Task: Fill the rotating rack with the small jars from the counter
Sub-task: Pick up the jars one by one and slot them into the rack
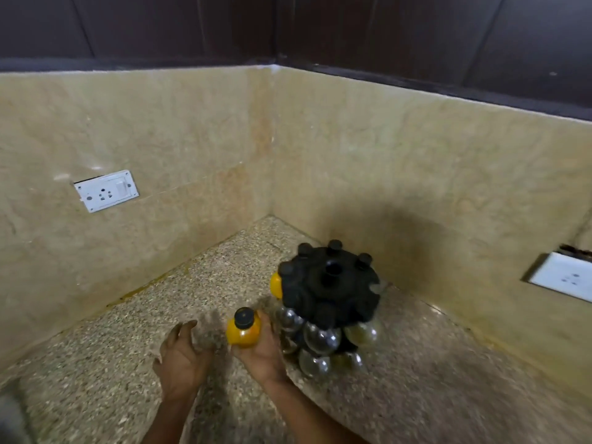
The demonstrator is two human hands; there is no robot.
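Note:
A black rotating rack [330, 283] stands in the counter corner, with several small round jars held in its tiers; black lids show around its top. One jar in the upper tier [276, 285] holds yellow powder, while those lower down [320, 338] look clear or greenish. My right hand [262, 350] is shut on a small jar of yellow powder with a black lid [243, 330], upright and just left of the rack. My left hand [181, 357] hovers over the counter to the left, fingers spread, holding nothing.
The speckled stone counter [128, 363] meets beige tiled walls at the corner behind the rack. A white socket plate [106, 190] sits on the left wall and another [563, 277] on the right wall. Dark wood panelling runs above.

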